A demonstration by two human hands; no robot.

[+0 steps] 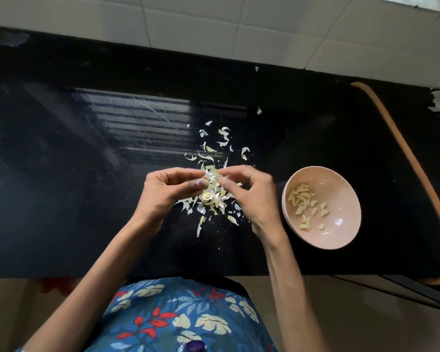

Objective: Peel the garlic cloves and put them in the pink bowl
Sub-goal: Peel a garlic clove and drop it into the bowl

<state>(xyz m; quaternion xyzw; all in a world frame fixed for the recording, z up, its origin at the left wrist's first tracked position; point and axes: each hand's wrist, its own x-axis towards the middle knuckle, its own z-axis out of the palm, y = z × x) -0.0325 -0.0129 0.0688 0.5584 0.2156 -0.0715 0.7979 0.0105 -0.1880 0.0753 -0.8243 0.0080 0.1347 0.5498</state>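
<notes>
From the head camera I look straight down at a black counter set against a wall of pale tiles. Both of my hands meet over the middle of it. My left hand has its fingers curled, and its thumb and fingertips pinch a garlic clove still wrapped in papery skin. My right hand comes in from the other side, its fingertips pinching the same clove at the skin. This hand is slightly blurred, so I cannot tell exactly which fingers hold it. The clove is held just above the counter, between the two hands.

Under and beyond the hands lies a scatter of skins, loose white and yellowish flakes spread over the dark surface. A garlic stub sits among them, just beside my left thumb.

The pink bowl stands on the counter just beside my right hand. Inside it lie the peeled cloves, most heaped toward its left side. At the bottom edge my patterned blue clothing shows.
</notes>
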